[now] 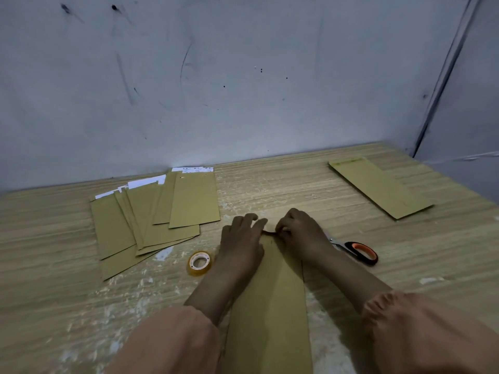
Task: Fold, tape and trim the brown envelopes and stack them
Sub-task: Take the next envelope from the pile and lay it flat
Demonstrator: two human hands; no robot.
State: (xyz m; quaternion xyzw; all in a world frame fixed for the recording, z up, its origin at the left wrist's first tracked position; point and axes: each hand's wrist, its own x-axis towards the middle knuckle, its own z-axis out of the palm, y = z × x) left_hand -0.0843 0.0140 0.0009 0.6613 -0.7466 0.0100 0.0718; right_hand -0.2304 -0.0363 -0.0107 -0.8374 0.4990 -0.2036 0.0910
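While one brown envelope (pixel 270 306) lies lengthwise at the near centre of the tabletop (pixel 283 184), its far end is being worked by both hands. The left hand (pixel 241 242) is laid flat on the far left part of that envelope, fingers nearly straight and pressing the paper down. The right hand (pixel 301 233) is curled at the far edge, where a narrow turned-up strip of paper or tape appears to be pinched between thumb and fingertips; which of the two it is cannot be told.

Little of the task is judged to be done. Only a single envelope (pixel 380 187) is laid apart at the far right, which may be the start of the finished stack. A loose fan of envelopes (pixel 151 220) is spread at the left, with white sheets (pixel 147 182) showing at their far ends, and these are taken to be still waiting. The envelope in hand seems to be at the folding or taping step; trimming is yet to come. The tape roll (pixel 199 263) is set just left of the left wrist, and the scissors (pixel 356 251), with orange and black handles, are lying just right of the right hand, partly hidden behind it.

The tabletop is of pale wood grain, scuffed with whitish patches. Behind it a grey-blue wall (pixel 243 76), marked with dark smudges and scratches, is met by a second wall at the far right corner.
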